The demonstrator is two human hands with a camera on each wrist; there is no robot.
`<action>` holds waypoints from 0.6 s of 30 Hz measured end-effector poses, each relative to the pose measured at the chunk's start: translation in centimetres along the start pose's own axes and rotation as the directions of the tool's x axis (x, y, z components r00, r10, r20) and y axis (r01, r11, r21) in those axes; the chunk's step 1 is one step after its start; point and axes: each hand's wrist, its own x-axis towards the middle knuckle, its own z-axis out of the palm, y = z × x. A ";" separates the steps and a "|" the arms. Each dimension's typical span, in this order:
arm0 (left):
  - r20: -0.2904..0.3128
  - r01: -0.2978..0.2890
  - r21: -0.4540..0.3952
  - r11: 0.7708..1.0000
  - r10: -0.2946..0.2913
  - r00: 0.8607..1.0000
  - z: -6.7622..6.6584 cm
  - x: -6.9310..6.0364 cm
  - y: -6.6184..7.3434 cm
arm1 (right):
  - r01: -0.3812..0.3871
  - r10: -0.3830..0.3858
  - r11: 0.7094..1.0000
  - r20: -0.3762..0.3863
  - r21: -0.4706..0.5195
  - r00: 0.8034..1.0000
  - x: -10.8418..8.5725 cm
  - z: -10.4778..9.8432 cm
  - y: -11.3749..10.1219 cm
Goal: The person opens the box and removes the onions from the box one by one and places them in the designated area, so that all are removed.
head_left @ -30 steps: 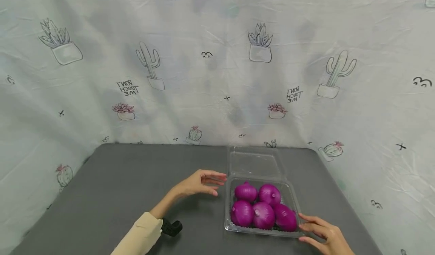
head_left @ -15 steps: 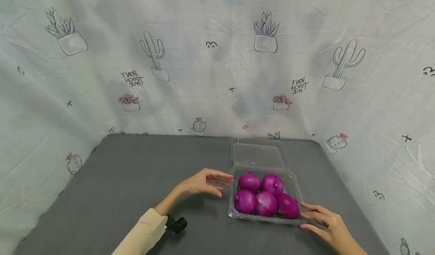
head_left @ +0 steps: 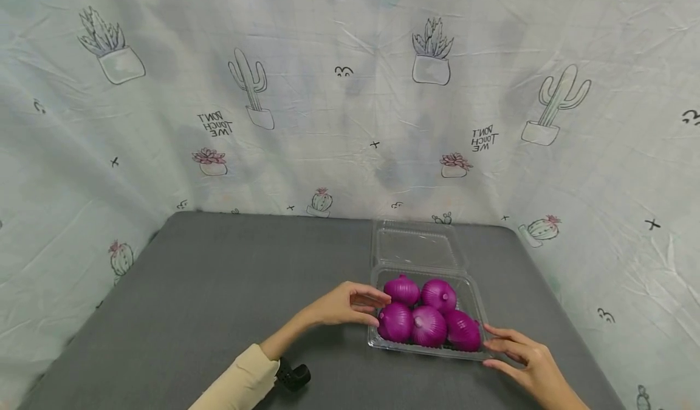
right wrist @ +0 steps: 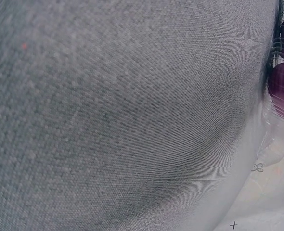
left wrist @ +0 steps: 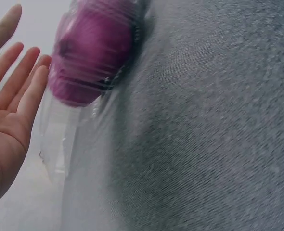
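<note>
A clear plastic clamshell box (head_left: 426, 353) sits right of centre on the grey table, its transparent lid (head_left: 415, 249) folded back behind it. Several purple onions (head_left: 429, 327) fill most of the base. My left hand (head_left: 344, 304) hovers at the box's left rim, fingertips beside the leftmost onions; whether they touch is unclear. In the left wrist view its fingers (left wrist: 33, 91) are extended alongside the clear wall. At the front right corner is my right hand (head_left: 525, 358), its fingertips against the box's side. Only a sliver of that hand shows in the right wrist view.
The grey cloth-covered table (head_left: 246, 264) spreads out to the left of the box. A pale curtain (head_left: 306, 106) with printed cacti hangs behind and along both sides. A black strap (head_left: 293, 375) is at my left wrist, by the cream sleeve (head_left: 240, 379).
My left hand has moved right, from outside the box to over its left rim. The right hand stays at the box's right side. The head view has tilted down slightly.
</note>
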 end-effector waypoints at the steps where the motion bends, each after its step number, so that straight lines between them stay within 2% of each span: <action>1: -0.006 0.012 0.013 1.000 -0.012 1.000 0.2 0.1 0.0 | 0.003 -0.003 1.000 -0.001 0.013 1.000 0.0 0.0 0.0; 6: -0.001 0.035 0.093 0.995 -0.035 0.999 0.5 0.9 0.2 | 0.022 -0.021 0.998 -0.007 0.062 1.000 0.0 0.0 0.0; 13: 0.136 0.018 0.139 0.990 -0.037 0.990 -0.6 3.4 0.6 | 0.013 -0.013 0.999 -0.005 0.046 1.000 -0.1 0.0 0.2; 18: 0.193 0.007 0.127 0.992 -0.032 0.981 -2.0 5.5 0.5 | 0.021 -0.021 0.998 -0.002 0.058 1.000 -0.1 0.1 0.4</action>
